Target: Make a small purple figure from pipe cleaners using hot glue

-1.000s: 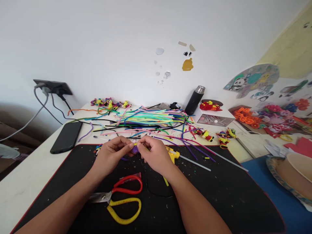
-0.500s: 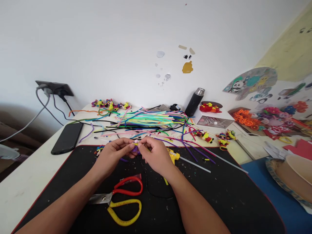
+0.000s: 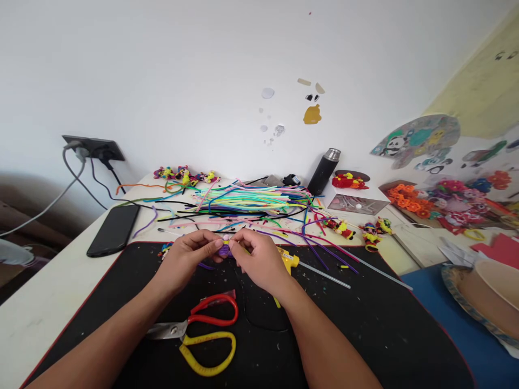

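Observation:
Near the back edge of the black mat, my left hand (image 3: 187, 256) and my right hand (image 3: 258, 256) meet. Both pinch a small purple, yellow and pink figure (image 3: 225, 248) between their fingertips, and the fingers partly cover it. A yellow glue gun (image 3: 288, 260) lies partly behind my right hand. Scissors with one red and one yellow handle (image 3: 208, 337) rest on the mat, below my hands. Just behind my left hand lies another small figure, largely hidden.
A pile of coloured pipe cleaners (image 3: 251, 199) lies behind the mat (image 3: 357, 324). Around it are a phone (image 3: 113, 229), a black flask (image 3: 323, 172), a small white drawer box (image 3: 357, 203) and finished figures (image 3: 370, 235). A bowl (image 3: 497, 283) stands at right.
The small figure has turned slightly between my fingertips, with more of its yellow and purple showing. Both hands keep nearly the same place, and the whole view has shifted slightly.

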Motion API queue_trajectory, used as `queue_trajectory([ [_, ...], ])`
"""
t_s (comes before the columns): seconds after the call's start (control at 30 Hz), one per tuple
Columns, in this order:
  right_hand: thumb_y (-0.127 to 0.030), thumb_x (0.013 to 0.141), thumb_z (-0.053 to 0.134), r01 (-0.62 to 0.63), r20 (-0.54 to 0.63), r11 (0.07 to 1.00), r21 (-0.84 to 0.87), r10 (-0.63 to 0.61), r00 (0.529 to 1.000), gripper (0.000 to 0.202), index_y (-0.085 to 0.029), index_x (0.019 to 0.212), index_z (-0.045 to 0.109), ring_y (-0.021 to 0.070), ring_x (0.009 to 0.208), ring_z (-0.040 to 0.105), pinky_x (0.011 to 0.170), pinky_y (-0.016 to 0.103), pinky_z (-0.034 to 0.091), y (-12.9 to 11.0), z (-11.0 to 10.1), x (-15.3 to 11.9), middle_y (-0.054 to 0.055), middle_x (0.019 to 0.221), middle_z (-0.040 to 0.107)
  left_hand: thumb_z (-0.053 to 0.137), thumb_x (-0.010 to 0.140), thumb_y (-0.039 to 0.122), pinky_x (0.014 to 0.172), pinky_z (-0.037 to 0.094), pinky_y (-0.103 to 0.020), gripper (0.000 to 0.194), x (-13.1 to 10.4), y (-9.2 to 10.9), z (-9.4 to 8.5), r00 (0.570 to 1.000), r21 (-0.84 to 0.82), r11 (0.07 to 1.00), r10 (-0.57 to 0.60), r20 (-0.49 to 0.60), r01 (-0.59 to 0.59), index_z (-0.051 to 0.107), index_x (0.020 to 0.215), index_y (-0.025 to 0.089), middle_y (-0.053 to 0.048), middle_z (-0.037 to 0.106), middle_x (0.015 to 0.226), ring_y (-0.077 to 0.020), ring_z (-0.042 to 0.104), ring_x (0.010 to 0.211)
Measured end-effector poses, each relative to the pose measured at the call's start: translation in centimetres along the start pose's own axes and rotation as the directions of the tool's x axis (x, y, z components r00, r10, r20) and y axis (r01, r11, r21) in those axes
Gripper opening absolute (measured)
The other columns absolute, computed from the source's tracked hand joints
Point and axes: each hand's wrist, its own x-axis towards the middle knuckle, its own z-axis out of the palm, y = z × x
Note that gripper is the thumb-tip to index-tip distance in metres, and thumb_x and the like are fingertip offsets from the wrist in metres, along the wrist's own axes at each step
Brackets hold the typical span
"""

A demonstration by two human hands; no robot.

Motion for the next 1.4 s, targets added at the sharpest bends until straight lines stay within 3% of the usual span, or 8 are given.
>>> queue_trajectory([
  [0.37,-0.032,0.099,0.057,-0.006,0.004,0.998,-0.061,0.006,1.0,0.016,-0.023,0.093,0.069,0.0125,0.056,0.057,0.053,0.022,0.038,-0.3,-0.4,0.1,-0.004,0.067,0.064,0.086,0.074,0.051,0.065,0.058,-0.031,0.034,0.0,0.4,0.2,0.999,0.057,0.997,-0.05,0.009,0.049,0.078,0.086,0.02,-0.004,0.076,0.076,-0.0194,0.069,0.066],
  [0.7,-0.035,0.102,0.058,-0.066,0.114,0.997,0.044,0.061,0.992,0.02,-0.019,0.092,0.066,0.0097,0.046,0.053,0.049,0.02,0.039,1.4,0.3,0.3,-0.006,0.061,0.059,0.075,0.077,0.046,0.062,0.051,-0.03,0.026,0.3,0.3,-0.3,0.998,0.263,0.963,0.057,-0.008,-0.052,0.069,0.08,0.022,0.0,0.068,0.067,-0.0194,0.064,0.062],
  [1.0,-0.03,0.102,0.061,-0.006,0.151,0.931,-0.366,0.066,0.986,0.019,-0.02,0.092,0.074,0.0116,0.054,0.057,0.058,0.022,0.036,-0.4,-3.3,0.0,-0.003,0.066,0.065,0.073,0.075,0.039,0.062,0.051,-0.03,0.017,1.0,-1.2,-1.0,0.997,0.269,0.96,0.071,0.034,-0.078,0.069,0.08,0.022,0.001,0.068,0.066,-0.0202,0.064,0.062],
  [1.13,-0.029,0.1,0.063,0.044,0.135,0.835,-0.549,0.036,0.99,0.017,-0.021,0.089,0.074,0.015,0.064,0.062,0.063,0.025,0.036,-0.6,-5.3,-0.2,0.0,0.076,0.072,0.079,0.068,0.042,0.059,0.053,-0.031,0.023,1.5,-0.7,-1.6,0.996,0.205,0.975,0.087,-0.027,-0.08,0.069,0.073,0.022,0.001,0.068,0.064,-0.0202,0.065,0.059],
  [1.2,-0.028,0.097,0.065,0.019,0.058,0.77,-0.637,0.022,0.998,0.016,-0.02,0.086,0.073,0.0183,0.073,0.066,0.065,0.027,0.036,-0.7,-6.9,-0.7,0.003,0.081,0.074,0.083,0.063,0.044,0.058,0.053,-0.03,0.028,1.9,-0.4,-2.1,0.991,0.129,0.99,0.07,-0.11,-0.056,0.069,0.07,0.021,0.0,0.068,0.062,-0.0202,0.065,0.058],
  [1.27,-0.03,0.099,0.062,-0.056,-0.038,0.77,-0.636,0.042,0.998,0.018,-0.02,0.087,0.072,0.0197,0.073,0.068,0.066,0.028,0.039,-0.8,-8.6,-1.3,0.003,0.08,0.074,0.087,0.058,0.046,0.058,0.054,-0.03,0.033,2.3,-0.2,-2.7,0.976,0.017,0.999,0.036,-0.213,-0.033,0.07,0.071,0.02,-0.001,0.069,0.063,-0.0199,0.066,0.058],
  [1.33,-0.032,0.101,0.056,-0.161,-0.117,0.837,-0.523,0.116,0.986,0.022,-0.019,0.09,0.07,0.0179,0.063,0.068,0.066,0.028,0.043,-1.1,-9.8,-2.3,0.0,0.072,0.07,0.087,0.059,0.051,0.059,0.055,-0.03,0.039,2.6,-0.2,-3.2,0.96,-0.064,0.997,0.013,-0.279,-0.032,0.07,0.072,0.019,-0.002,0.07,0.065,-0.0196,0.067,0.059],
  [1.4,-0.036,0.102,0.053,-0.185,-0.148,0.887,-0.423,0.134,0.98,0.024,-0.019,0.094,0.068,0.0173,0.06,0.068,0.064,0.028,0.046,-1.8,-10.0,-3.5,-0.001,0.073,0.07,0.085,0.06,0.056,0.06,0.056,-0.03,0.043,2.8,-0.2,-3.7,0.949,-0.116,0.992,0.003,-0.315,-0.042,0.067,0.072,0.018,-0.003,0.07,0.067,-0.0191,0.067,0.06],
])
